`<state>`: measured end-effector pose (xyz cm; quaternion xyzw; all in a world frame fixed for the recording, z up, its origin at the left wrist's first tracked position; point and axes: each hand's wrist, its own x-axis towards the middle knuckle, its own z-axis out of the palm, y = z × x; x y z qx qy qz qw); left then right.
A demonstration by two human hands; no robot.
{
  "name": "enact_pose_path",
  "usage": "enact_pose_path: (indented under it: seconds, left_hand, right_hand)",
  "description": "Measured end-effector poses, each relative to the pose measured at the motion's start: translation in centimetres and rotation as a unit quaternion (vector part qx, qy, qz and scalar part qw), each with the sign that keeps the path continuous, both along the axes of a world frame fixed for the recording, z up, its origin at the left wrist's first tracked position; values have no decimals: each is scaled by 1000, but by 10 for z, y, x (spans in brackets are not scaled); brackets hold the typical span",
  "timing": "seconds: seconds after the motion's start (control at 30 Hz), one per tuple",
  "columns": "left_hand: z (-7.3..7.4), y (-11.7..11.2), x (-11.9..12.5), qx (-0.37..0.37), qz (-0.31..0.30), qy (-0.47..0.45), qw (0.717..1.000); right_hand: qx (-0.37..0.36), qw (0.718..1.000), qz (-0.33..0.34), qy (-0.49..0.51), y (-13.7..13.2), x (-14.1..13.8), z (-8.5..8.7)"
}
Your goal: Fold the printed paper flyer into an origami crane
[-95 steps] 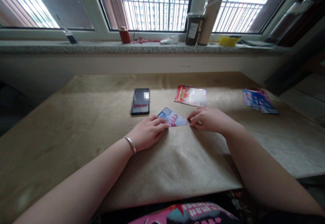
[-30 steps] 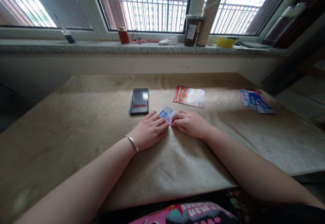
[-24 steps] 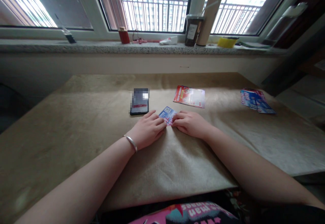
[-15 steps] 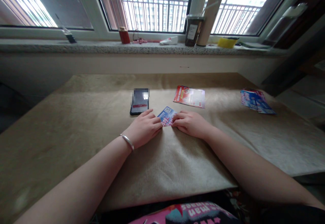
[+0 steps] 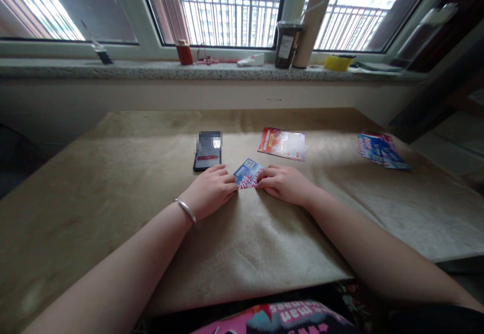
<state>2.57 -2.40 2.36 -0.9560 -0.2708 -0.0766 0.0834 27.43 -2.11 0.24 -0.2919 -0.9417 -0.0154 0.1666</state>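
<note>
A small blue and pink printed paper (image 5: 246, 174), folded, lies on the tan cloth-covered table (image 5: 113, 182) in front of me. My left hand (image 5: 209, 191), with a silver bangle on the wrist, presses its curled fingers on the paper's left edge. My right hand (image 5: 284, 183) pinches and presses the paper's right side, covering part of it. Both hands rest on the cloth, fingertips nearly meeting over the paper.
A dark phone (image 5: 207, 155) lies just beyond my left hand. A red and white leaflet (image 5: 282, 143) sits behind the paper; blue and pink leaflets (image 5: 381, 150) lie far right. The window sill (image 5: 151, 70) holds a red cup (image 5: 184, 52), a jar (image 5: 286, 44) and a yellow item (image 5: 337, 62).
My right hand slid left along the paper until it met my left hand, leaving less of the paper showing. My left hand then shifted slightly left.
</note>
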Motion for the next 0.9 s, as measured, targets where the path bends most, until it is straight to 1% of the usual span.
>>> enact_pose_path:
  seconds: [0.17, 0.37, 0.6, 0.77, 0.83, 0.9]
  left_hand:
    - [2, 1, -4, -3, -5, -7, 1000]
    - [7, 1, -8, -24, 23, 32, 999]
    - [10, 1, -13, -49, 41, 48, 997]
    - [6, 2, -14, -67, 45, 36, 996]
    - [2, 2, -13, -62, 32, 18, 997]
    - [-3, 3, -12, -51, 14, -4, 999]
  right_hand:
    - [11, 1000, 8, 6, 1, 0, -2]
    - [13, 1000, 5, -6, 1, 2, -2]
    - [9, 1000, 1, -3, 1, 5, -3]
    - [24, 999, 0, -30, 1, 6, -1]
    - [33, 999, -7, -39, 0, 6, 1]
    - [39, 998, -27, -46, 0, 7, 3]
